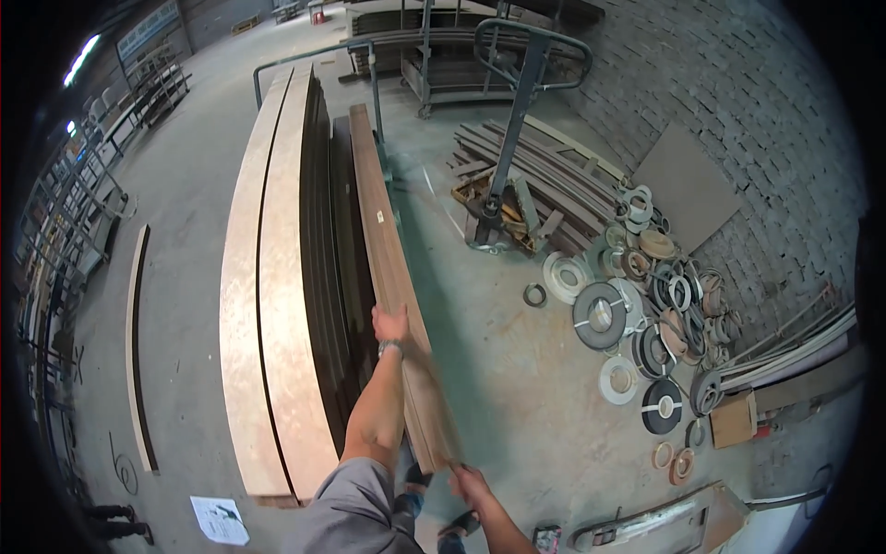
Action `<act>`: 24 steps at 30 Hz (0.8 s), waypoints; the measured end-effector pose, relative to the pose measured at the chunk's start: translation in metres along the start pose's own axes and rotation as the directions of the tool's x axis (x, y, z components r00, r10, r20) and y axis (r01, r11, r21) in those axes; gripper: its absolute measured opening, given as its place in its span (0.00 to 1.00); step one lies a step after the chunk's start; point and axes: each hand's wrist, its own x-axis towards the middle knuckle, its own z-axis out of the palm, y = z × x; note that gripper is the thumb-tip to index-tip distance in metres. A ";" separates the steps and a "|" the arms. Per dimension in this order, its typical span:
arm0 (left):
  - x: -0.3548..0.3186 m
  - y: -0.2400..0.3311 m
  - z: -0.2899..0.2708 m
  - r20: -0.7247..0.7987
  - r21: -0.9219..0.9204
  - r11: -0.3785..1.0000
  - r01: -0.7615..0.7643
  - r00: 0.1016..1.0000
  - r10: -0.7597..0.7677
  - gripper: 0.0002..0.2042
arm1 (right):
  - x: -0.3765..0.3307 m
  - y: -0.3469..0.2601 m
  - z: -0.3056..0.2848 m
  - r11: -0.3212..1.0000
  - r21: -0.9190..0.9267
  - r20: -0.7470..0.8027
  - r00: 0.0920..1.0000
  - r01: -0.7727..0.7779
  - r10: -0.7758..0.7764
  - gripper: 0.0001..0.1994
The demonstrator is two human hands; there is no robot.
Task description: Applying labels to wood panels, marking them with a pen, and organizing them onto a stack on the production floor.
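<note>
Now holding a long brown board [386, 245] just right of the big pile [288, 314], gripping its side with the left hand [392, 325] and its near end with the right hand [471, 487]. Probably steadying it; next, needs a tight grip.

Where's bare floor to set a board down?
Free: the floor between the wide pale boards and the lone narrow plank at left; also right of the long brown board, up to the coiled rolls. Crowded: along the brick wall, with rolls and piled dark planks. Little gap shows between pale and brown boards.
</note>
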 end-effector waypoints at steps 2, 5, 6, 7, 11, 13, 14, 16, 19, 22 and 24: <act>-0.031 0.032 -0.012 -0.083 -0.024 0.999 -0.038 0.996 0.036 0.27 | -0.019 -0.009 -0.004 0.999 -0.036 0.006 1.000 0.027 -0.027 0.22; -0.125 0.061 -0.035 0.122 -0.132 0.989 -0.067 0.989 0.083 0.26 | -0.073 -0.027 -0.023 0.988 0.004 0.030 0.988 0.152 -0.152 0.23; -0.171 0.074 -0.038 0.255 -0.123 0.992 -0.009 0.966 0.041 0.26 | -0.089 -0.021 -0.043 0.983 0.053 -0.018 0.984 0.177 -0.176 0.24; -0.216 0.076 -0.047 0.374 -0.119 0.991 -0.063 0.922 0.103 0.25 | -0.106 -0.012 -0.061 0.974 0.099 -0.056 0.978 0.204 -0.200 0.24; -0.380 0.027 -0.111 0.830 0.035 0.975 -0.219 0.550 0.093 0.27 | -0.138 0.063 -0.146 0.951 -0.076 -0.192 0.932 0.299 -0.308 0.24; -0.448 -0.016 -0.145 0.914 0.036 0.947 -0.319 0.394 0.098 0.27 | -0.156 0.100 -0.190 0.953 -0.013 -0.236 0.925 0.304 -0.298 0.24; -0.477 -0.049 -0.160 0.933 0.030 0.935 -0.353 0.345 0.100 0.27 | -0.165 0.120 -0.207 0.954 0.040 -0.280 0.920 0.296 -0.274 0.23; -0.517 -0.119 -0.186 0.953 0.140 0.883 -0.448 0.304 0.003 0.27 | -0.171 0.156 -0.235 0.966 0.143 -0.257 0.951 0.216 -0.175 0.20; -0.545 -0.177 -0.280 0.797 0.378 0.904 -0.200 0.566 -0.209 0.25 | -0.165 0.203 -0.268 0.992 0.117 -0.212 0.977 0.047 -0.021 0.18; -0.586 -0.258 -0.379 0.402 0.370 0.853 0.368 0.764 -0.504 0.23 | -0.173 0.220 -0.264 0.979 -0.202 -0.059 0.997 0.035 -0.048 0.20; -0.613 -0.260 -0.445 0.265 0.306 0.734 0.606 0.687 -0.677 0.23 | -0.173 0.218 -0.258 0.923 -0.365 0.071 0.992 0.120 -0.101 0.20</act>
